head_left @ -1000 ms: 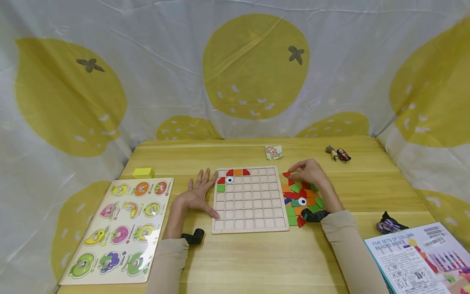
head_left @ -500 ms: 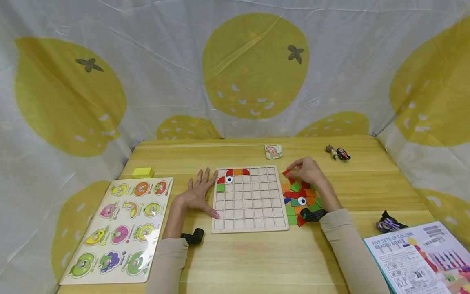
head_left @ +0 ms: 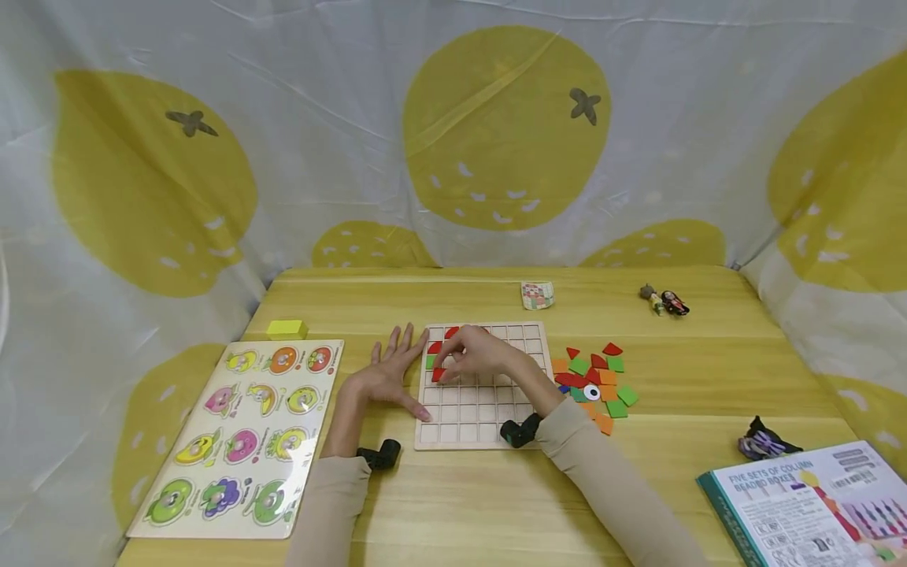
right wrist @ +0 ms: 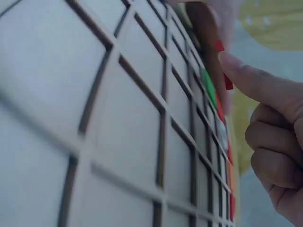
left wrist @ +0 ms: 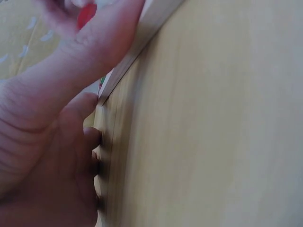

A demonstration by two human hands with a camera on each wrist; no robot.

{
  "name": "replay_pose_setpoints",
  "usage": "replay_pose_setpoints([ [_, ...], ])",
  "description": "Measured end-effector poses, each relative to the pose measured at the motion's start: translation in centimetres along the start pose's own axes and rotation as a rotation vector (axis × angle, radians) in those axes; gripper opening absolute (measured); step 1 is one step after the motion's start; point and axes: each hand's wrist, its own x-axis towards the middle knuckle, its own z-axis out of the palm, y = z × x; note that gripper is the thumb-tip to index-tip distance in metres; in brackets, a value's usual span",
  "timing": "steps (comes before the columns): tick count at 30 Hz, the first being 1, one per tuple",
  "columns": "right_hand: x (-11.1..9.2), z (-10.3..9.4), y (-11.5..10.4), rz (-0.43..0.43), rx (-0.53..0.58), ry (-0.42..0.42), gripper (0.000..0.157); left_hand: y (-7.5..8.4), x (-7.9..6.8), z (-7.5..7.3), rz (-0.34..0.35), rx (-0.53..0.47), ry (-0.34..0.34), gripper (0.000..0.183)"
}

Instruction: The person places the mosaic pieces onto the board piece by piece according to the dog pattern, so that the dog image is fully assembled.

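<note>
A square wooden grid board (head_left: 468,433) lies on the table, with red, green and other tiles in its upper left cells. My left hand (head_left: 386,378) rests spread along the board's left edge, thumb on its lower left corner, fingers on the table. My right hand (head_left: 482,353) reaches over the board and pinches a red tile (head_left: 438,376) between thumb and finger, just below the green tile (head_left: 430,361) in the left column. In the right wrist view the red tile (right wrist: 224,66) appears edge-on at the fingertip, above the grid. The right hand hides part of the upper rows.
Loose coloured tiles (head_left: 602,386) lie right of the board. A fruit puzzle board (head_left: 237,433) and yellow block (head_left: 286,329) are at left. Behind are a picture card (head_left: 537,295) and small figurines (head_left: 664,301). A box (head_left: 808,504) and a dark purple item (head_left: 767,439) sit at right.
My right hand has moved left from the loose tiles to the board's left column, carrying a red tile. The left hand stays at the board's edge; the head view has shifted slightly.
</note>
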Motion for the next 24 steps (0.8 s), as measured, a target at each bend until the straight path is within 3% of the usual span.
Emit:
replay_pose_setpoints([
  [5,1.4,1.2,-0.3,0.021,-0.022,-0.008,0.017,0.0,0.2,0.1,0.002,-0.005,-0.005,0.142],
  [18,1.7,1.9,0.4,0.009,0.045,0.082,0.015,0.2,0.2,0.0,-0.009,0.011,0.001,0.142],
  [24,1.5,2.3,0.8,0.051,0.077,0.105,0.016,0.2,0.2,0.0,-0.009,0.005,-0.004,0.142],
])
